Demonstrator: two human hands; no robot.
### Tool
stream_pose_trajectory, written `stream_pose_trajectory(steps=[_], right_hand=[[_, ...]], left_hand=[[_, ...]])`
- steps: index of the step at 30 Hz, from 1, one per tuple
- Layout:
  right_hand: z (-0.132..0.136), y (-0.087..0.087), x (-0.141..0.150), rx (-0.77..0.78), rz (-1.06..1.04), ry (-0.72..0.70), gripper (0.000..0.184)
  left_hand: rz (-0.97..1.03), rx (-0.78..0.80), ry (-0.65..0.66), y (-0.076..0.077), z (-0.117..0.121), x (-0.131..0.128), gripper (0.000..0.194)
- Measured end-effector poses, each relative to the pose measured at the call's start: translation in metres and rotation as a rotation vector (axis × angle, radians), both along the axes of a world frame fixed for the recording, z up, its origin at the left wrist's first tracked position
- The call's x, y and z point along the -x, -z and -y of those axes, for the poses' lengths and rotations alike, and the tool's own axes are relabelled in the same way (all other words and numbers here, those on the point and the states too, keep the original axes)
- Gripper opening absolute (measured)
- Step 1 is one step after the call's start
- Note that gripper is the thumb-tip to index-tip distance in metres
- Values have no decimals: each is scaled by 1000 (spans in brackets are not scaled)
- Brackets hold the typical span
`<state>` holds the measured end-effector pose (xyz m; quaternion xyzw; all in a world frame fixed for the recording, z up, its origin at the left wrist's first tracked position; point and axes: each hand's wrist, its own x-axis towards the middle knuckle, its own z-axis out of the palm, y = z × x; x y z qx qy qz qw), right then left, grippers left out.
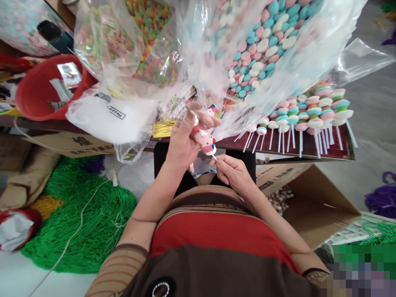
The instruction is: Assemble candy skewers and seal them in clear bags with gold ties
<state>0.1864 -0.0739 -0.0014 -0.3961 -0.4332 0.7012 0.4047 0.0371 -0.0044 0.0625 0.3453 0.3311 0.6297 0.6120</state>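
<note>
My left hand (pixel 185 142) is closed round a marshmallow lollipop (pixel 205 141), which looks pink and white and seems to sit in a printed wrapper. Its white stick (pixel 214 157) points down towards me, and my right hand (pixel 231 168) pinches that stick between thumb and fingers. Just beyond my left hand lie printed bags (pixel 175 108) and a bunch of gold twist ties (pixel 163 129). To the right, several finished-looking marshmallow skewers (pixel 315 111) rest on the dark red table (pixel 345 153), their white sticks jutting over its front edge.
A large clear bag of pink, white and blue marshmallows (pixel 258 53) stands behind my hands, beside a bag of colourful gummies (pixel 154 41). At left are a red bucket (pixel 34 93) and a white bag (pixel 114 119). An open cardboard box (pixel 318 202) and green netting (pixel 83 218) are lower down.
</note>
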Motion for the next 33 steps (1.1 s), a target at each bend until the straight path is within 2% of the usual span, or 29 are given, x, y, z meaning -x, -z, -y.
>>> stream_pose_trajectory(steps=[5,9,12,15,20,22,24,25,28,33], right_hand=[[-4,-10,6,-94,135,91,44],[-5,-11,7,-174,226,196,43],[-8,-8,7,-324,375,296,36],[-11,-8,6,-517,561,351,29],[-16,-24,-10,-723,698,262,26],[-20,-33,-17,-757,718,382,24],[-28,-41,-20,-784,722,517,18],[-32,-44,-20,-801,716,538,16],[-42,-46,-13,-831,689,493,13],[-43,-42,-5,-840,744,493,13]], left_hand=[[34,110,50,16,18,-21,36],[79,166,166,26,27,-22,45],[44,175,236,29,28,-20,49],[5,187,217,29,27,-21,34],[78,183,178,24,21,-17,10],[137,206,193,21,20,-13,9],[183,269,257,18,20,-12,9],[194,306,299,17,21,-11,7],[203,374,386,16,23,-12,3],[201,426,410,15,26,-13,10]])
